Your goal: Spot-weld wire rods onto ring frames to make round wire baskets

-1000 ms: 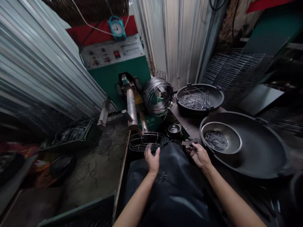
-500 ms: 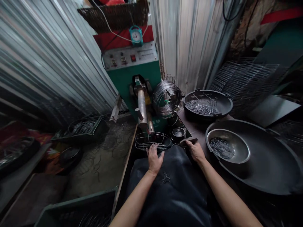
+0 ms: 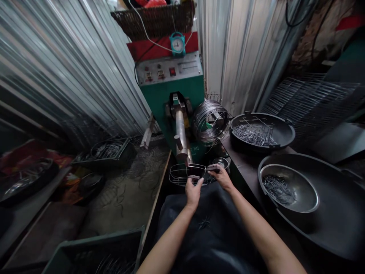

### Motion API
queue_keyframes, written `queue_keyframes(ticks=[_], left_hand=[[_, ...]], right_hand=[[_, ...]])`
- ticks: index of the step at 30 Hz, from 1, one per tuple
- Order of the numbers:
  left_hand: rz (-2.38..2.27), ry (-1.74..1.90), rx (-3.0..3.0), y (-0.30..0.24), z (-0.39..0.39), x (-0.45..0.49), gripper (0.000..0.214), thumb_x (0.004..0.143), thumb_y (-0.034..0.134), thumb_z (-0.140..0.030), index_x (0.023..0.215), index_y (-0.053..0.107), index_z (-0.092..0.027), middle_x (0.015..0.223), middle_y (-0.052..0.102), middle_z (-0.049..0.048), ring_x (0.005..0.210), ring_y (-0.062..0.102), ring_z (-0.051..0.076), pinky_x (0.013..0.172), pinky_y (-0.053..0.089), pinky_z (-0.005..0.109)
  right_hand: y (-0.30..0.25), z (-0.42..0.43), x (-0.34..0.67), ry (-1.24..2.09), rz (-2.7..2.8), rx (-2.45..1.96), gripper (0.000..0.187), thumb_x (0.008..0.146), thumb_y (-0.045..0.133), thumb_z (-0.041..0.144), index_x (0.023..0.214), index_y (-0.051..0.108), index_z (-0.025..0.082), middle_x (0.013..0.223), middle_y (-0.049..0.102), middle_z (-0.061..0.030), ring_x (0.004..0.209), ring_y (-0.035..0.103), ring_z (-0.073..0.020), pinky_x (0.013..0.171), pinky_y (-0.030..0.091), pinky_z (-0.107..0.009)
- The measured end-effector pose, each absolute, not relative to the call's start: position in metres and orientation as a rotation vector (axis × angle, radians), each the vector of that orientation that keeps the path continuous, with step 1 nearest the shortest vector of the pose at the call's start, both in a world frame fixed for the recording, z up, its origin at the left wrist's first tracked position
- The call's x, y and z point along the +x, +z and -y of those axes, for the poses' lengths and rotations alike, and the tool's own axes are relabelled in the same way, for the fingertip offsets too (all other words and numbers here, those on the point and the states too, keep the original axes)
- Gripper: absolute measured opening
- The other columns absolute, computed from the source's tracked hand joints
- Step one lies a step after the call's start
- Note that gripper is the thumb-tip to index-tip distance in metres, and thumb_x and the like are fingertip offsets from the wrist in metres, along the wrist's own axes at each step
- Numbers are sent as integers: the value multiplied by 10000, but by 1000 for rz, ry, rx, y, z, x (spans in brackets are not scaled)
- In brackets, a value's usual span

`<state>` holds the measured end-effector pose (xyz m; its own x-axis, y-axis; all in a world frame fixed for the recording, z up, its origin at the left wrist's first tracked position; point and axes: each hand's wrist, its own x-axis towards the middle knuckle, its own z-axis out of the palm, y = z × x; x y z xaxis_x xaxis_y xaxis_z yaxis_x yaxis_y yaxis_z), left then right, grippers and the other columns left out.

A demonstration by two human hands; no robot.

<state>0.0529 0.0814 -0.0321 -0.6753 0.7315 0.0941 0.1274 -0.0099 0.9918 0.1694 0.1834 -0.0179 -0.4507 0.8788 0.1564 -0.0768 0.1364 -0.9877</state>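
An oval wire rack point(image 3: 179, 166) with parallel bars sits below the electrode arms of a green spot welder point(image 3: 156, 95). My left hand point(image 3: 194, 192) is at the rack's near side, thumb and fingers curled round its wires. At the rack's right end, my right hand point(image 3: 221, 178) has thumb and fingers pinched together; what lies between them is too small and dark to make out. A dark apron point(image 3: 182, 224) covers my lap, and a few short wire pieces point(image 3: 204, 223) lie on it.
Right of the welder hangs a wire coil point(image 3: 209, 120). A black pan point(image 3: 281, 142) of wire parts and a metal bowl point(image 3: 306, 194) inside a larger pan point(image 3: 336, 228) stand at right. Crates point(image 3: 67, 247) of wire are at left. A small dish point(image 3: 224, 161) sits behind my right hand.
My right hand has moved left to the rack's right end; earlier it held a dark flat piece beside it. My left hand has curled in on the near wires. The view has shifted left.
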Motion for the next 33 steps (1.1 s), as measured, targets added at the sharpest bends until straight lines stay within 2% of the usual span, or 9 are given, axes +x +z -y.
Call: queue_keyframes(ticks=[4, 11, 20, 27, 33], left_hand=[[-1512, 1824, 727, -27, -80, 55, 293, 650, 700, -284, 849, 508, -185, 860, 628, 34, 843, 586, 151, 836, 426, 320], [-1018, 1826, 412, -17, -70, 46, 385, 617, 735, -291, 850, 438, -214, 842, 586, -22, 815, 587, 135, 789, 445, 317], [-946, 1819, 385, -14, -60, 41, 433, 586, 746, -259, 773, 358, -214, 692, 485, -68, 667, 532, 86, 701, 430, 246], [-961, 1802, 364, -23, -53, 38, 424, 608, 735, -289, 802, 366, -215, 737, 493, -61, 667, 527, 88, 682, 437, 251], [-902, 1888, 168, -11, -45, 38, 459, 601, 755, -317, 891, 412, -225, 867, 550, -25, 793, 565, 121, 726, 439, 274]], right_hand=[[-15, -175, 165, 1405, 1527, -810, 255, 644, 704, 375, 803, 607, 201, 753, 622, -2, 737, 571, -171, 738, 443, -314], [12, -145, 151, 1206, 1623, -778, 163, 730, 634, 347, 813, 588, 214, 765, 611, -14, 745, 565, -179, 714, 443, -299], [23, -132, 137, 1071, 1799, -843, 132, 764, 596, 323, 855, 590, 227, 787, 619, -24, 743, 574, -193, 694, 442, -302], [12, -126, 130, 1055, 1761, -869, 155, 752, 608, 352, 831, 600, 219, 806, 638, -34, 766, 587, -195, 736, 449, -312], [20, -126, 124, 1105, 1764, -876, 192, 728, 636, 385, 809, 606, 214, 792, 642, -36, 763, 582, -200, 732, 452, -318]])
